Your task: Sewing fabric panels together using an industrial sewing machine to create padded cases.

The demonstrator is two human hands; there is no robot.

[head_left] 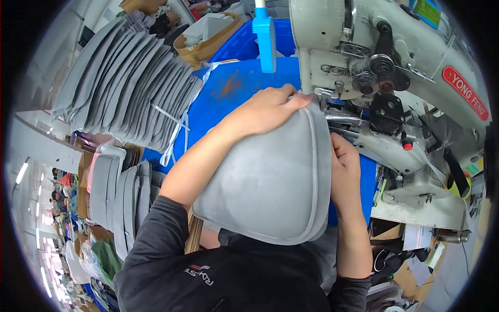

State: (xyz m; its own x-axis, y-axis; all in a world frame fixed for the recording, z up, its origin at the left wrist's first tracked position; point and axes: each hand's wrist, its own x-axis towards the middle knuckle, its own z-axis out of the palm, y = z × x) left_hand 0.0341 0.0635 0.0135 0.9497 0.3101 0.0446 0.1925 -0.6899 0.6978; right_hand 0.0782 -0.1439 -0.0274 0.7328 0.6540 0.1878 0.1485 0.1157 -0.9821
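Note:
A grey padded fabric panel (254, 177) with rounded corners and a raised seam along its right side lies between my forearms. Its far end reaches the presser foot area of a sewing machine (332, 96). My left hand (270, 109) rests over the panel's far edge, thumb stretched toward the machine, fingers bent and closed on the cloth. On the panel's right side my right hand (344, 161) is closed, its curled fingers at the edge just below the machine's arm. The fingertips of both hands are partly hidden.
A large stack of grey panels (125, 83) stands at the far left, with smaller grey pieces (119, 192) nearer. The blue work surface (234, 83) lies under the panel. A blue plastic fixture (265, 44) hangs near the machine head. Behind are a blue crate (236, 47) and a carton (208, 39).

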